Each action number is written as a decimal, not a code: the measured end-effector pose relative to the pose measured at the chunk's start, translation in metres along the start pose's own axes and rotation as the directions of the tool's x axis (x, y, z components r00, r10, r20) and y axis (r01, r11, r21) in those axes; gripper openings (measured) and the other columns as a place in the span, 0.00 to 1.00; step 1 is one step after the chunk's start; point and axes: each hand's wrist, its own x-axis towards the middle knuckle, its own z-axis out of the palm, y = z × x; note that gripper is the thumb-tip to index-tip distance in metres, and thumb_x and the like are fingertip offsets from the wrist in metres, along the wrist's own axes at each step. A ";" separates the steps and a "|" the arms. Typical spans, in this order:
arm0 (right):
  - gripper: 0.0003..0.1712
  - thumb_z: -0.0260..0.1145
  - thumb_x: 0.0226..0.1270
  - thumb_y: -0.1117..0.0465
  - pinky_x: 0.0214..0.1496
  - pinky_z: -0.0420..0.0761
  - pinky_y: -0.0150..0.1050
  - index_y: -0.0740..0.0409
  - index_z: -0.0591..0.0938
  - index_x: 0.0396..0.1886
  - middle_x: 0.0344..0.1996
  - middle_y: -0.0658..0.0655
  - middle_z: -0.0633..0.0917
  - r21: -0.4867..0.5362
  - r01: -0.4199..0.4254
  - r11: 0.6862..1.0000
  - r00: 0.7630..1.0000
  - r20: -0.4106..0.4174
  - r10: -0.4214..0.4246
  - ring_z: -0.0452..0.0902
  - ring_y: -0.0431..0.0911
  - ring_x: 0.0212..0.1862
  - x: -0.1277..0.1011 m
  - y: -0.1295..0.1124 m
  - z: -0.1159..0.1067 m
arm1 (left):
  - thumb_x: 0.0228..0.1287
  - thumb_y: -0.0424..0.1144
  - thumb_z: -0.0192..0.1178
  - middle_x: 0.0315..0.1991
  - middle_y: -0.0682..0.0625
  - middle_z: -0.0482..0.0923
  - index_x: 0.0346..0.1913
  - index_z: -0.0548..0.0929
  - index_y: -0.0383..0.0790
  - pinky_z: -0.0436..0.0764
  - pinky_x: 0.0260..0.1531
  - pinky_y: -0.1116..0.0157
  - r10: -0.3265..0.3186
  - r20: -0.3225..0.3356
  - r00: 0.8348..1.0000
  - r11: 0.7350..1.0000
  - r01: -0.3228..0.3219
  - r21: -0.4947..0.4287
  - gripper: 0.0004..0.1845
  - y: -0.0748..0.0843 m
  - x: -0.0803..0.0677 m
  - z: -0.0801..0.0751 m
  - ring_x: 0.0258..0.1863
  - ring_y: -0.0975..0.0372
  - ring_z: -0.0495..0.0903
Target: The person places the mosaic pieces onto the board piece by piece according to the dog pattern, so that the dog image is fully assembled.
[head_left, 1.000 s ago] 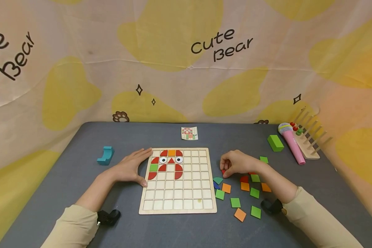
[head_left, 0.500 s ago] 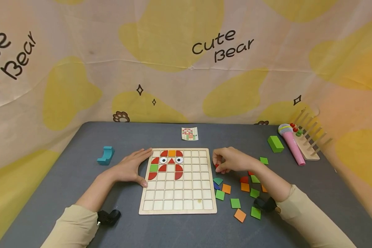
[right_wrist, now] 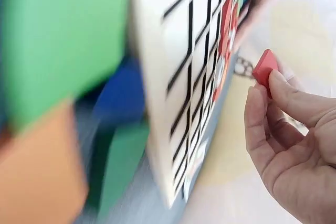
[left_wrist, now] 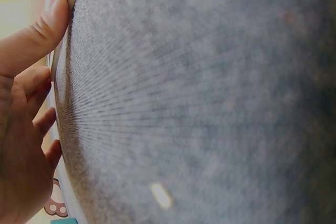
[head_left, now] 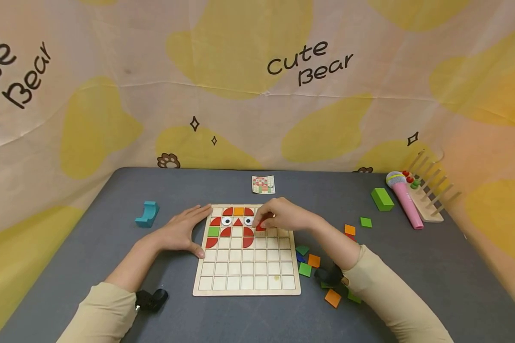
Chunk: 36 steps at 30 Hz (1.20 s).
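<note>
The right hand [head_left: 283,215] pinches a red piece [right_wrist: 265,68] over the board [head_left: 246,292], apparently to place it; the left hand [head_left: 178,233], fingers spread, touches the board's left edge. Next probably calls for aligning the piece with a bare square [head_left: 261,256] and releasing.

The upper garment has two long, matte beige sleeves, the left sleeve [head_left: 100,312] and the right sleeve [head_left: 396,297], both of plain fabric with soft creases and each ending in a straight-edged cuff on the forearm, beyond which the left hand [head_left: 178,232] and the right hand [head_left: 283,214] are bare. Adjacent to each cuff is a compact black unit with rounded contours, the left unit [head_left: 152,300] and the right unit [head_left: 329,275]; a small, pale, shiny detail shows at the left cuff edge, its exact form too small to determine.
</note>
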 end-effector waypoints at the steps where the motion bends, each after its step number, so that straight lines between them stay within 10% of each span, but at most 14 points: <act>1: 0.09 0.64 0.68 0.68 0.41 0.78 0.28 0.56 0.88 0.43 0.38 0.51 0.89 -0.001 0.008 1.000 1.000 0.003 -0.008 0.79 0.36 0.36 0.005 -0.003 0.003 | 0.33 0.64 0.78 0.80 0.43 0.52 0.78 0.56 0.41 0.55 0.64 0.27 0.000 0.001 1.000 1.000 0.000 0.000 0.68 0.000 0.000 0.000 0.78 0.39 0.50; 36: 0.05 0.70 0.63 0.66 0.41 0.75 0.21 0.54 0.90 0.34 0.32 0.48 0.91 -0.264 0.124 0.957 0.989 0.109 -0.098 0.81 0.35 0.35 0.078 -0.050 0.049 | 0.32 0.63 0.79 0.80 0.42 0.52 0.78 0.56 0.40 0.54 0.64 0.27 0.031 -0.003 1.000 0.999 -0.031 -0.015 0.68 -0.004 0.000 -0.001 0.77 0.37 0.50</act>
